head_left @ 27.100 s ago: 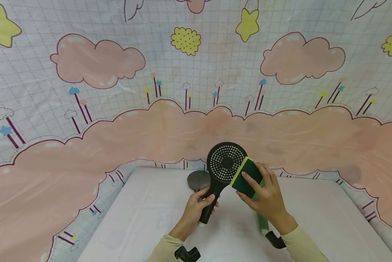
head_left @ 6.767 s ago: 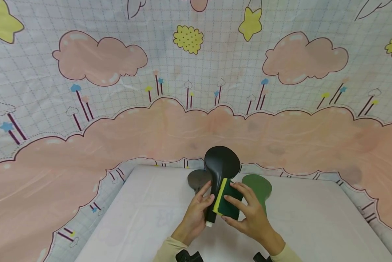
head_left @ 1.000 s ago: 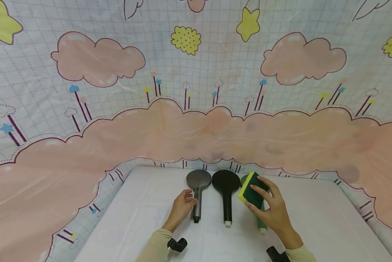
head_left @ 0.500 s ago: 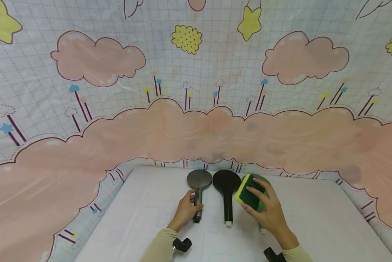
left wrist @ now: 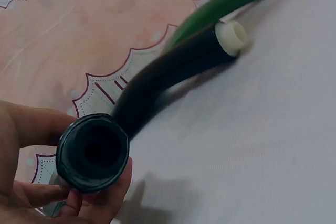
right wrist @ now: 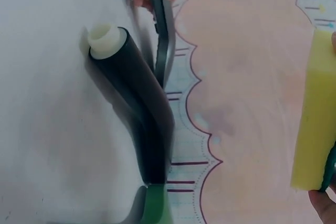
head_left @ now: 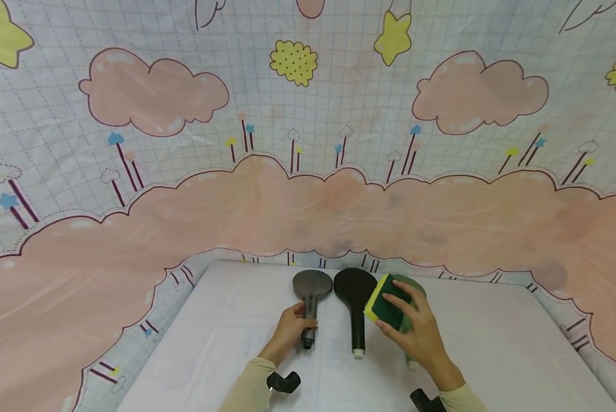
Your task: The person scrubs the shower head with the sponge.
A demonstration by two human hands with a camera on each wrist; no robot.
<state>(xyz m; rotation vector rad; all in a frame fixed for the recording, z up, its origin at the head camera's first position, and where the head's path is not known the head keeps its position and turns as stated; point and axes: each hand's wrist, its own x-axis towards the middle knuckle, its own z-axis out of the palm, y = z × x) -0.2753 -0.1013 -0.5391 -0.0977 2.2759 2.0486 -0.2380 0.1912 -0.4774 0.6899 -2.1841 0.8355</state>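
Note:
My left hand (head_left: 286, 331) grips the handle of a grey shower head (head_left: 313, 284) at the left of the row. In the left wrist view the open end of its handle (left wrist: 93, 153) faces the camera, with fingers curled round it. My right hand (head_left: 422, 326) pinches a sponge (head_left: 392, 301), yellow with a dark green scouring side, above the green shower head (head_left: 414, 284) and partly hiding it. Between the hands a black shower head (head_left: 356, 286) lies face down, its pale threaded end (right wrist: 106, 39) toward me. Nothing shows whether the grey one is fully off the table.
A white table (head_left: 210, 343) carries the shower heads near its far edge. Behind it hangs a printed cloth (head_left: 308, 212) with clouds and stars. Black wrist cameras (head_left: 284, 382) sit on both wrists.
The black shower head, held and touched by the sponge earlier, now lies on the table. My left hand has moved to the grey one and gripped it; the sponge has shifted slightly left.

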